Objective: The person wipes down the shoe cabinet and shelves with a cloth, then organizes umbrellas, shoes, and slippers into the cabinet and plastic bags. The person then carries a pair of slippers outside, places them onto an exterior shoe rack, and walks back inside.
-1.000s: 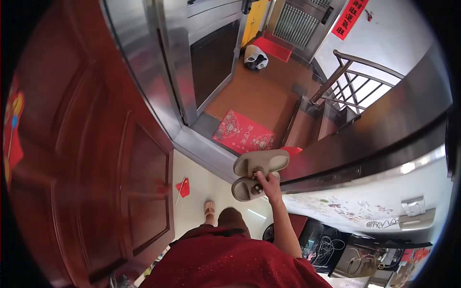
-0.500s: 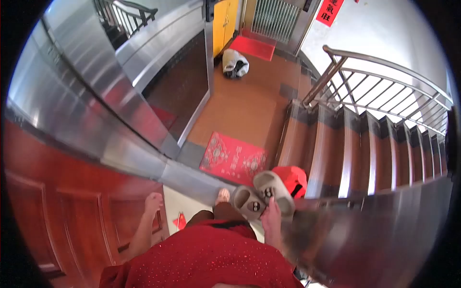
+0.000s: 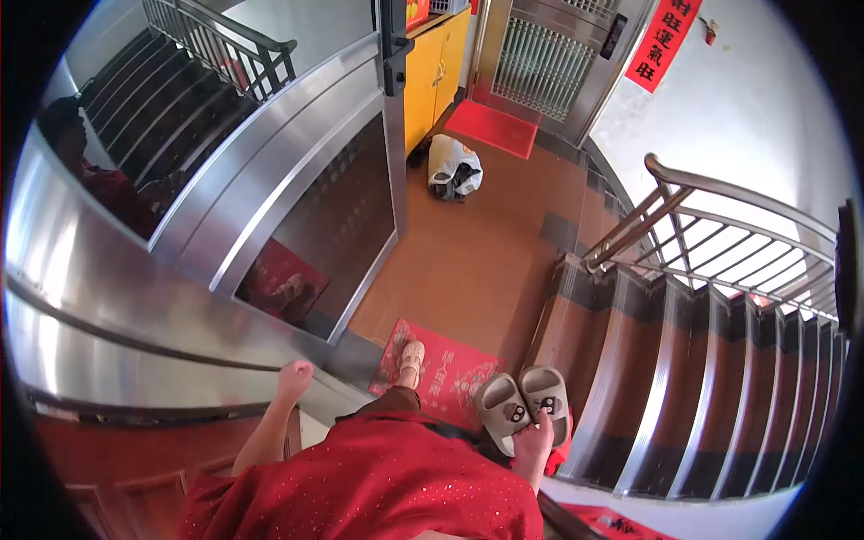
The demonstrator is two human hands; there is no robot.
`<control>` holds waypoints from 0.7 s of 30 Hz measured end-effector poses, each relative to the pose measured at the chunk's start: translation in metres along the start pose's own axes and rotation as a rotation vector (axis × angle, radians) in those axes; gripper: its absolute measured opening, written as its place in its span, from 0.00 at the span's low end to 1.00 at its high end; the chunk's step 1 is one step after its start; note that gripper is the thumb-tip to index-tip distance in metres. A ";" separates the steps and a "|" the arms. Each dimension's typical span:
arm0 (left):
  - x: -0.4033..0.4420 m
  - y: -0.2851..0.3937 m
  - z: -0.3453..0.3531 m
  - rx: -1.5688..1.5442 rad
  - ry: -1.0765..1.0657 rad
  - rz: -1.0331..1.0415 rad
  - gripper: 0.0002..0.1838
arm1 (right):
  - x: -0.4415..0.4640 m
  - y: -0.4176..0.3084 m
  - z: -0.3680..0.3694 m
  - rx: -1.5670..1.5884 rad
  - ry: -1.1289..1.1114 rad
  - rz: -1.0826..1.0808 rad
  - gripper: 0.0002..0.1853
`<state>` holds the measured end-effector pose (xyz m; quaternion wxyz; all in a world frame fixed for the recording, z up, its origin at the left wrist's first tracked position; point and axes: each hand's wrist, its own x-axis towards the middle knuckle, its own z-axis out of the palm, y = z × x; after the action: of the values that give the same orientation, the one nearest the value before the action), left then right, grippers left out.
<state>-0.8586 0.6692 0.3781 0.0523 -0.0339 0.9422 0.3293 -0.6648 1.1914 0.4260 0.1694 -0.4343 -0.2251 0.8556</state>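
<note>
My right hand [image 3: 534, 438] is closed around a pair of grey-beige slippers [image 3: 501, 407], gripping them near the straps, which carry dark cartoon-like faces. They hang side by side above the edge of a red doormat [image 3: 447, 373] and the stairs. Behind them, a red item [image 3: 556, 461] is mostly hidden. My left hand [image 3: 295, 379] is curled into a loose fist beside the metal door frame, with nothing visible in it. My foot in a light shoe [image 3: 411, 360] rests on the doormat.
An open metal door [image 3: 310, 171] with reflective panels stands at left. Stairs [image 3: 666, 387] with a metal railing [image 3: 747, 193] lie at right. Across the brown landing [image 3: 459, 261] are a white plastic bag [image 3: 454, 162], a yellow cabinet [image 3: 434, 81], a red mat [image 3: 492, 128] and another door [image 3: 544, 67].
I have moved forward through the doorway, and my foot now stands on the doormat. The slippers have travelled along in my right hand. My left hand remains curled at my side.
</note>
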 end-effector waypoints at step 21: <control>0.560 0.556 -0.080 0.528 0.779 0.228 0.21 | 0.433 -0.188 0.418 -0.227 -0.174 0.059 0.18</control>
<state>-1.4750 1.0376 0.7155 -0.3342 -0.0368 0.9407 0.0452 -1.2342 1.4605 0.4558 0.0737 -0.3811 -0.3212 0.8638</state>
